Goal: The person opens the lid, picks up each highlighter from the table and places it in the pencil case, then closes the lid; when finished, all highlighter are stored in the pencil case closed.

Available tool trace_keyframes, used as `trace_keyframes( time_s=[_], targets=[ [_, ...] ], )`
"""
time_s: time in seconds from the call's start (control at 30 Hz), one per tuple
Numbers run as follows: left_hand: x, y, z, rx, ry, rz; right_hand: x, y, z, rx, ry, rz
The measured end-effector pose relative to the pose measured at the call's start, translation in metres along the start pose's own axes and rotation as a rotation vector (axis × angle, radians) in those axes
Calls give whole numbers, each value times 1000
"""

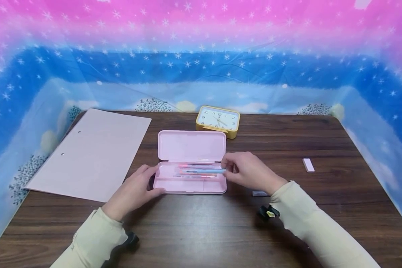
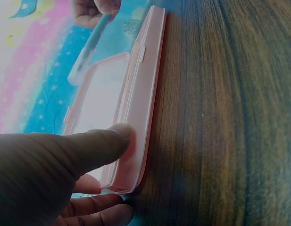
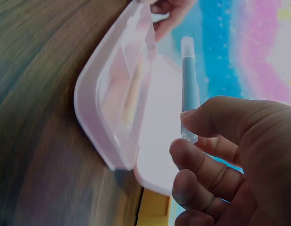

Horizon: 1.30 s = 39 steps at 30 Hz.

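Note:
A pink pencil case [image 1: 179, 185] lies on the table with its lid [image 1: 192, 146] raised at the back. Its rear compartment holds several pens [image 1: 201, 166]; the front compartments look bare. At the left end, my left hand [image 1: 134, 190] grips the case, thumb [image 2: 107, 141] on the front wall and fingers round the corner. Between thumb and fingertips, my right hand [image 1: 249, 171] pinches one end of a light blue pen [image 3: 189, 84] with a clear cap. The pen is held above the rear compartment near the case's right end, apart from the case in the right wrist view.
Behind the case stands a yellow alarm clock [image 1: 218, 119]. A pale pink folder [image 1: 97, 154] with two metal rivets lies at the left. To the right is a white eraser [image 1: 308, 165]. Beside the right wrist a small grey-white item [image 1: 259, 193] is partly hidden.

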<state>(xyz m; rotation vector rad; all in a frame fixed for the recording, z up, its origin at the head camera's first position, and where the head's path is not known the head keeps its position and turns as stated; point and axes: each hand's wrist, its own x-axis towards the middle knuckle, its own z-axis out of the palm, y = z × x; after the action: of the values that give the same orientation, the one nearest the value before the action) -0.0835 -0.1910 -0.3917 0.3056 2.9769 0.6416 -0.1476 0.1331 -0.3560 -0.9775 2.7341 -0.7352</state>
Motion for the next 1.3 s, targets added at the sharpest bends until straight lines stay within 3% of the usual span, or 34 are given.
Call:
trace_keyframes(
  time_s=[0.53, 0.93, 1.3],
  targets=[
    [0, -2, 2, 7, 1, 1, 21, -20, 35, -7, -90, -40],
    [-2, -3, 3, -20, 21, 20, 32, -39, 47, -40, -144, -83],
    [-1, -2, 1, -12, 0, -2, 32, -38, 51, -30, -124, -132]
  ],
)
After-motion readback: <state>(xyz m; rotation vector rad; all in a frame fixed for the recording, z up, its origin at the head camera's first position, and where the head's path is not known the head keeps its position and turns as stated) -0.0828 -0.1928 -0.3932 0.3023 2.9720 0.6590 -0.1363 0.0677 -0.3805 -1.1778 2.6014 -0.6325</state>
